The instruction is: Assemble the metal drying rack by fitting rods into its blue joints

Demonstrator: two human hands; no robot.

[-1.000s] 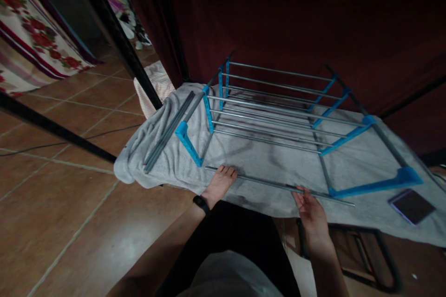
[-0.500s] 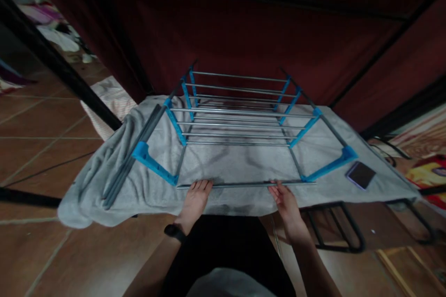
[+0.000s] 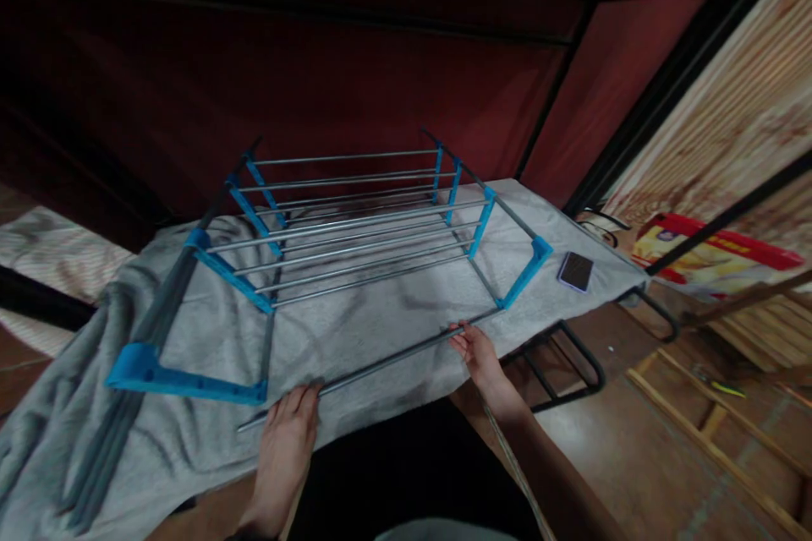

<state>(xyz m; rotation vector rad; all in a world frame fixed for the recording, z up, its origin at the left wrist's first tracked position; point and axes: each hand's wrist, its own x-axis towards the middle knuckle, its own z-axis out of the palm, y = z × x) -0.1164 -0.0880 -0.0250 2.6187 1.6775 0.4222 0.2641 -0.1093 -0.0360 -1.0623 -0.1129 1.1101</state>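
Observation:
A grey metal rod (image 3: 381, 365) lies along the front of a rack of blue plastic brackets (image 3: 196, 385) and metal bars (image 3: 348, 224). My left hand (image 3: 292, 423) is closed over the rod near its left end, which sticks out past the front left bracket. With fingertips curled around it, my right hand (image 3: 477, 355) grips the same rod closer to its right end. That end meets the lower corner of the front right bracket (image 3: 525, 275); whether it is inserted I cannot tell.
A grey blanket (image 3: 381, 431) covers the surface under the rack. Loose metal rods (image 3: 105, 448) lie at the left. A phone (image 3: 576, 270) rests right of the rack. Black metal bars (image 3: 596, 363) and a wooden frame (image 3: 710, 431) stand beyond the right edge.
My view has turned right. The rod has shifted left with my hands: its left end now juts past the left bracket, and its right end no longer extends beyond the right one.

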